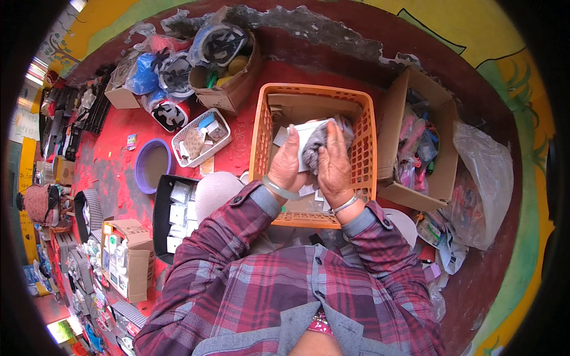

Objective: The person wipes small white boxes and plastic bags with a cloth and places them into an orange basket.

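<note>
Hands are raised together over the orange crate (363, 127): a white packet (307, 135) is gripped by the left hand (287, 163), grey fabric (317, 145) by the right hand (333, 166). At two o'clock, a cardboard box (442, 151) of pink items is seen; sorting appears unfinished.

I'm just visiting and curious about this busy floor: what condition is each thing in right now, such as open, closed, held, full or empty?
Left hand: closed on a white flat packet.
Right hand: gripping a grey fuzzy bundle.
Orange plastic crate: upright, open-topped, lined with cardboard.
Right cardboard box: flaps open, filled with colourful items.
Purple bowl: upright, seems empty.
White basket: upright, holding small items.
Clear plastic bag: crumpled, mouth not visible.
</note>
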Available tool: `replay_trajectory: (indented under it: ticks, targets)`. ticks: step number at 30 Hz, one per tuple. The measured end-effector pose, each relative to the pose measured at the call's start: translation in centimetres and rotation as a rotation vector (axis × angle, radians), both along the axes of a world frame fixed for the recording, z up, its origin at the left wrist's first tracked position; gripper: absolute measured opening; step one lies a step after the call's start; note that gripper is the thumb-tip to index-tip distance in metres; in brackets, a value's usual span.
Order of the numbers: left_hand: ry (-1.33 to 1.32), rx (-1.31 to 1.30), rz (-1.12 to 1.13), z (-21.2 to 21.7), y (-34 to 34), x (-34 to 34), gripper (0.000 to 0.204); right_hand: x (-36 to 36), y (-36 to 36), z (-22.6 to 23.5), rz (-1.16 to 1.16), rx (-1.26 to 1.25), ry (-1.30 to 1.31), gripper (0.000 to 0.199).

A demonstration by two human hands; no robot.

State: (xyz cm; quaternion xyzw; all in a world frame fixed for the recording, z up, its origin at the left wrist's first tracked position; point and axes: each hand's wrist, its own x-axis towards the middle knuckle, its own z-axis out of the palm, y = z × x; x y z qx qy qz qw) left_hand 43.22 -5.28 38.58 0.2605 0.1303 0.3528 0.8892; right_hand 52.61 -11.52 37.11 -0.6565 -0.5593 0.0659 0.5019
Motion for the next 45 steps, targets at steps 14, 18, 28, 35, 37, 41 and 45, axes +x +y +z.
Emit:
replay_trajectory:
  ticks: [14,18,28,35,37,41,45]
  targets:
    - [0.116,0.404,-0.174,-1.2,-0.4,-0.8,0.039,3.7,0.0,0.8,0.188,0.153,0.512,0.029]
    - [0.144,0.391,-0.306,-3.0,0.0,-1.0,0.035,3.9,-0.3,2.5,0.169,0.079,-0.251,0.025]
    - [0.502,0.688,-0.376,-2.9,0.6,-0.7,0.04,2.5,-0.8,1.9,0.256,-0.013,-0.061,0.016]
    - [0.125,0.119,-0.438,0.1,0.3,-1.1,0.071,4.0,0.3,-1.0,-0.065,0.182,0.622,0.027]
    - [0.115,0.206,-0.377,-1.1,-0.1,-0.5,0.068,4.5,0.0,-0.9,-0.084,0.237,1.094,0.03]
    - [0.305,0.289,-0.26,-1.7,-1.8,0.0,0.058,3.8,0.2,-1.9,-0.082,0.195,1.178,0.033]
    - [0.298,0.453,-0.138,-1.8,-2.0,0.6,0.052,5.0,0.3,-3.2,-0.131,0.065,0.689,0.034]
